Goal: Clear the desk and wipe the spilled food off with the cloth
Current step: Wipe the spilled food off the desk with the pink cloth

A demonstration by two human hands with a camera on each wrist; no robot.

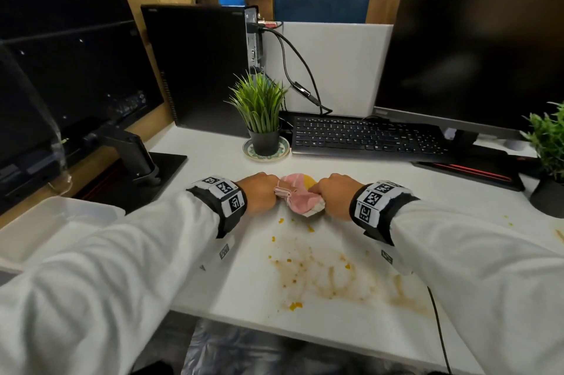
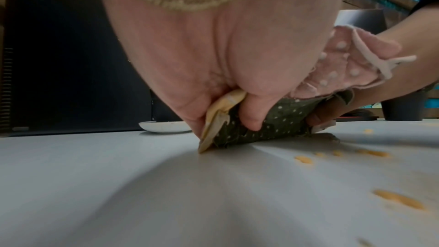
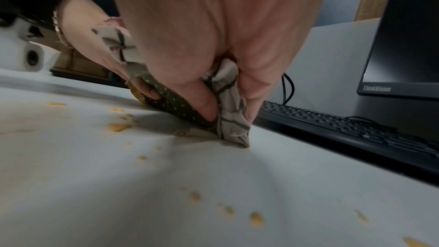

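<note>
On the white desk, just in front of the keyboard, I have the cloth bunched between my two hands. My left hand has its grip clamped on the cloth's left end, fingers curled round a yellow fold and a dark green dotted patch, as the left wrist view shows. My right hand is likewise clamped on the right end, where the right wrist view shows a pale checked part of the cloth squeezed between thumb and fingers, its lowest corner touching the desk. From above the cloth looks pink with a yellow edge at its far side, and both fists sit close together with the bundle pressed down between them.

The spilled food lies nearer to me than the cloth: brownish smears spread over the desk between my forearms, with small orange-yellow bits scattered around them and a few just beside the cloth.

A small potted plant stands on a saucer behind my left hand, beside the keyboard. A black monitor rises at the right, a computer tower at the back left, and a second plant at the far right edge. A white foam tray rests at my left elbow.
</note>
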